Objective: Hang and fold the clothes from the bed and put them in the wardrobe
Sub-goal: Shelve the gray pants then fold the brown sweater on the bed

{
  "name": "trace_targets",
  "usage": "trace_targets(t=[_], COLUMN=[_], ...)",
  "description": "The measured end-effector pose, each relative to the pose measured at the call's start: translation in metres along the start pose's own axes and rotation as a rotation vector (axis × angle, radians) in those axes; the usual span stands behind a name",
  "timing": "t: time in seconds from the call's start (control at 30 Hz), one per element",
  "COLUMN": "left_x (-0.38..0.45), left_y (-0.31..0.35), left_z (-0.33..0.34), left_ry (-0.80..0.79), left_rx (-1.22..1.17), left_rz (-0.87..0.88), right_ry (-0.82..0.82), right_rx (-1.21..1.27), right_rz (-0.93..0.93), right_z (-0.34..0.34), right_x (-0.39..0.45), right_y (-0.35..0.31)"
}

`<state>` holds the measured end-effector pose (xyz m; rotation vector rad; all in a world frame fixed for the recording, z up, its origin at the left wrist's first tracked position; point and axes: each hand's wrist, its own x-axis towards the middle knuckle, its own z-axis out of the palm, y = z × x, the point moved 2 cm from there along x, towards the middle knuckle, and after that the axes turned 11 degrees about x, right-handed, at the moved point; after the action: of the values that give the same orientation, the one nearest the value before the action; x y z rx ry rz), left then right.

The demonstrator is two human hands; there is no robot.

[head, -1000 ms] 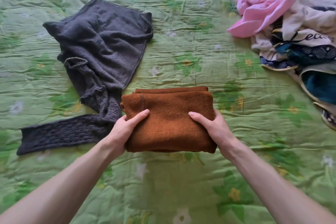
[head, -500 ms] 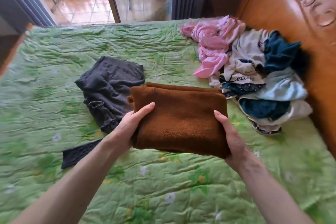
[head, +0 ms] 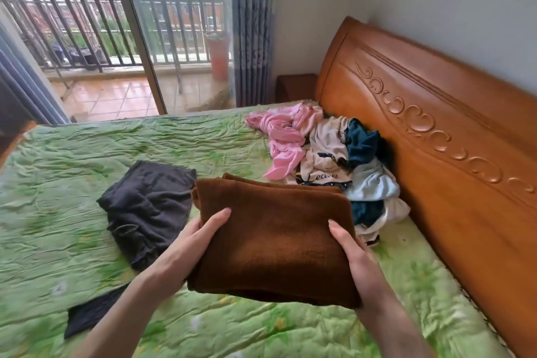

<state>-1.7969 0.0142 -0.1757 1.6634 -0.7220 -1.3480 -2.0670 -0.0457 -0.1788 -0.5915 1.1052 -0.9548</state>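
Note:
A folded brown garment (head: 273,238) is held up above the green bedspread (head: 72,212). My left hand (head: 186,253) grips its left edge, thumb on top and fingers underneath. My right hand (head: 354,256) grips its right edge the same way. A dark grey knitted sweater (head: 148,206) lies unfolded on the bed to the left, one sleeve trailing toward the near edge. A heap of unfolded clothes (head: 328,154), pink, white and blue, sits at the head of the bed.
A carved wooden headboard (head: 436,136) runs along the right side. Beyond the bed, a sliding glass door (head: 125,38) gives onto a railed balcony, with a grey curtain (head: 252,29) beside it and a dark nightstand (head: 293,87) in the corner.
Both hands have lifted the folded brown garment off the bedspread and hold it in the air. The view has tilted upward, bringing the headboard and balcony door into sight.

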Motion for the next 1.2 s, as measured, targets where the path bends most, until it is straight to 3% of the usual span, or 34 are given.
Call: trace_targets(t=[0.27, 0.6, 0.93, 1.2], left_x=[-0.060, -0.100, -0.100, -0.174], left_y=[0.013, 0.045, 0.053, 0.033], left_z=[0.068, 0.146, 0.233, 0.312], left_ry=[0.004, -0.192, -0.608, -0.966], left_rx=[-0.069, -0.032, 0.173, 0.281], left_rz=[-0.005, 0.049, 0.053, 0.083], right_ry=[0.003, 0.094, 0.517, 0.863], right_rx=[0.036, 0.028, 0.228, 0.380], right_rz=[-0.057, -0.184, -0.329, -0.453], right_z=[-0.057, -0.115, -0.164, -0.187], right_x=[-0.068, -0.157, -0.248, -0.371], right_y=[-0.041, -0.090, -0.062, -0.028])
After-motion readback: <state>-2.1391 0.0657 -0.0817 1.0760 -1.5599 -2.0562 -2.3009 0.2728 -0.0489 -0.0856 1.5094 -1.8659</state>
